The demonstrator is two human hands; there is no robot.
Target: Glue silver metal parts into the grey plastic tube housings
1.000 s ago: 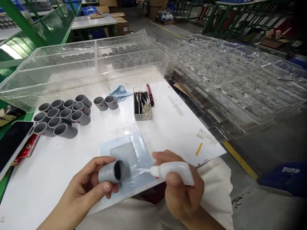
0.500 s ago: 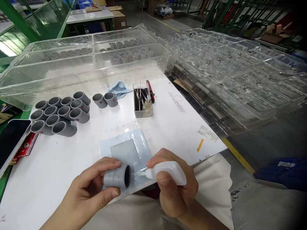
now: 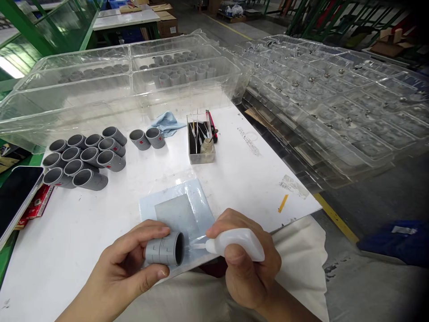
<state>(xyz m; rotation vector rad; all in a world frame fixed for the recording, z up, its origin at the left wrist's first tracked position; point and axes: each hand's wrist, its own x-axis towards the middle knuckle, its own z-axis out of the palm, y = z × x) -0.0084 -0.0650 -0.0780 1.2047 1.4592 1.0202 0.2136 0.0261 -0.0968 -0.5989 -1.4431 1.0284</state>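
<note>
My left hand (image 3: 122, 257) grips a grey plastic pipe coupling (image 3: 164, 248) lying on its side, with its open end facing right. My right hand (image 3: 246, 264) holds a white squeeze bottle (image 3: 236, 243) between fingers and thumb. The bottle's thin nozzle (image 3: 198, 246) points at the coupling's open end, a small gap from its rim. Beneath both hands lies a pale blue plastic sheet (image 3: 177, 201) with a grey square on it, on a white board (image 3: 241, 179). Several more grey couplings (image 3: 90, 158) stand grouped on the board, left of the sheet.
Two couplings (image 3: 146, 138) sit near a blue cloth (image 3: 166, 124). Behind them stands a clear box (image 3: 200, 138) of brushes and a small jar. Clear trays (image 3: 134, 74) hold couplings at the back; stacked clear trays (image 3: 335, 103) lie to the right. A dark-screened tablet (image 3: 15, 197) lies at left.
The coupling has turned from facing me to facing right, toward the nozzle. The bottle has moved slightly, its tip nearer the coupling's rim. The view has shifted a little.
</note>
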